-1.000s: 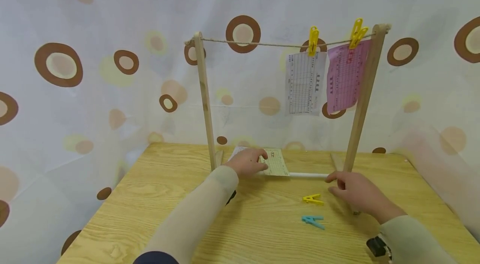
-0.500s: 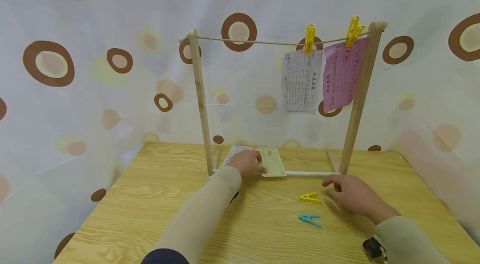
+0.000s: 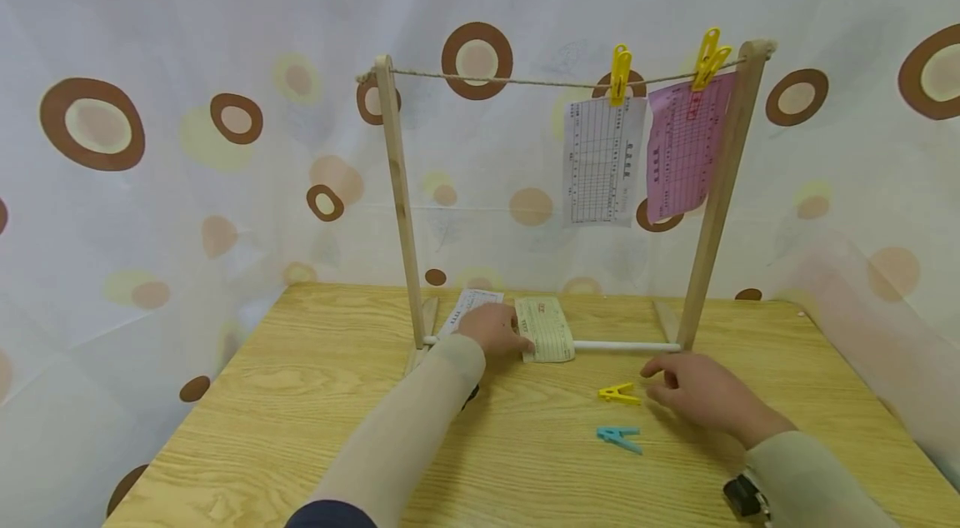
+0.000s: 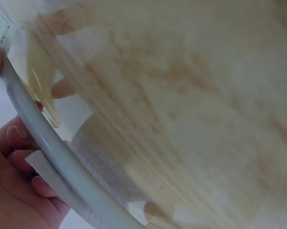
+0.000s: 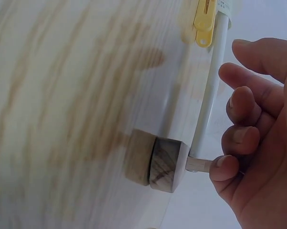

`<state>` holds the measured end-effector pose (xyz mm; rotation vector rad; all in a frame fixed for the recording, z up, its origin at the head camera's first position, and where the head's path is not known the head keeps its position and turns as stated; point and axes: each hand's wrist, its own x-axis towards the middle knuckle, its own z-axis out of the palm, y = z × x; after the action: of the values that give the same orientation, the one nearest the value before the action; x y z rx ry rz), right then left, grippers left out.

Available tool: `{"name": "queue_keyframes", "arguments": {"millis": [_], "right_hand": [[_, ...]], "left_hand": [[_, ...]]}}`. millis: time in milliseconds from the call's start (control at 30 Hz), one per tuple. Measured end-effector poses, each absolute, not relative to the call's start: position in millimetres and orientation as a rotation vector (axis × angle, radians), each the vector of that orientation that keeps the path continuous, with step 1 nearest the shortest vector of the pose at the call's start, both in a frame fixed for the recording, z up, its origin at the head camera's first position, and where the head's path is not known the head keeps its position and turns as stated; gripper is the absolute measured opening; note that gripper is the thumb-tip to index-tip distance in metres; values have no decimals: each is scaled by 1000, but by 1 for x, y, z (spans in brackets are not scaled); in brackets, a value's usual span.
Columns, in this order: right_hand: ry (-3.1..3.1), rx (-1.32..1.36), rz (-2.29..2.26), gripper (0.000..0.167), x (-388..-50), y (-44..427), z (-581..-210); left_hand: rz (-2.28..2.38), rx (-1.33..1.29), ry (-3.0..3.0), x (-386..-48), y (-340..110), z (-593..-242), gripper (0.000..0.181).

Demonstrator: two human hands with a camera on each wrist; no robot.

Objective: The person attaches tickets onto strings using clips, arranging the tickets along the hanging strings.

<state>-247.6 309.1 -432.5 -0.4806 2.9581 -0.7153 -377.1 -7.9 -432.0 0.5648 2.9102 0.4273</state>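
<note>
My left hand [image 3: 491,328] is over the crossbar, thumb at the near left edge of a pale yellow printed slip [image 3: 549,332]; its fingers are curved but no pinch shows. A white slip [image 3: 468,303] lies behind this hand. In the left wrist view the left hand [image 4: 19,176] is beside the white rod [image 4: 53,143]. My right hand [image 3: 708,395], loosely curled and holding nothing, hovers right of a yellow clothespin [image 3: 618,395]. The right wrist view shows the right hand [image 5: 272,129] with fingers bent near the rod [image 5: 211,90].
A wooden frame [image 3: 399,195] carries a string [image 3: 510,82], where yellow clips [image 3: 619,77] hold a white slip [image 3: 602,166] and a pink slip [image 3: 684,153]. A blue clothespin [image 3: 619,438] lies at the front on the wooden table [image 3: 262,428].
The pale yellow slip's near edge has shifted slightly towards me. The left hand has stayed beside it; the right hand has moved slightly away from the frame's right post. The view has shifted a little.
</note>
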Motion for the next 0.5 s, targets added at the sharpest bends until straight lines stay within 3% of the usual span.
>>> {"name": "queue_keyframes", "arguments": {"millis": [300, 500], "right_hand": [[2934, -497, -675, 27, -252, 302, -437], [2894, -484, -661, 28, -254, 297, -439]], "left_hand": [[545, 530, 2876, -372, -6, -431, 31], [700, 505, 2843, -370, -5, -433, 49]]}}
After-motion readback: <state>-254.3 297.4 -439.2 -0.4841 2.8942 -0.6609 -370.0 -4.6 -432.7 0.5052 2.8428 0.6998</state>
